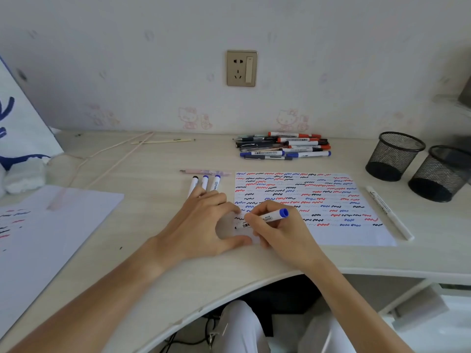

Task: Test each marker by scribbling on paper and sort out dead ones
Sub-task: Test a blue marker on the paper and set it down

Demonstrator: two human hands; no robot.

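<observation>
From the head view, the person sits at a pale desk [153,225] with both hands low on the paper [331,233]. The right hand [277,230] has its fingers curled around a marker [267,217]; the blue end of it points up and to the right, and the tip is down on the left lower part of the sheet. The left hand [204,222] lies flat, fingers straight and a little apart, thumb stretched out toward the right hand, pressing the left edge of the paper. The sheet is covered with rows of short wavy lines in red, blue and black.

Just behind the left hand, three markers [205,183] lie side by side on the desk, one with a black cap and two with blue caps; the fingers partly cover them. A pink pen [204,171] lies across just behind these. Further back, near the wall, there is a pile of markers [285,146] with red, black and blue caps. A white pen [388,212] lies along the right edge of the paper. At the right stand two black mesh cups [418,165], close together. At the left is a second sheet [51,225] with a few marks. A socket [241,68] is on the wall.
</observation>
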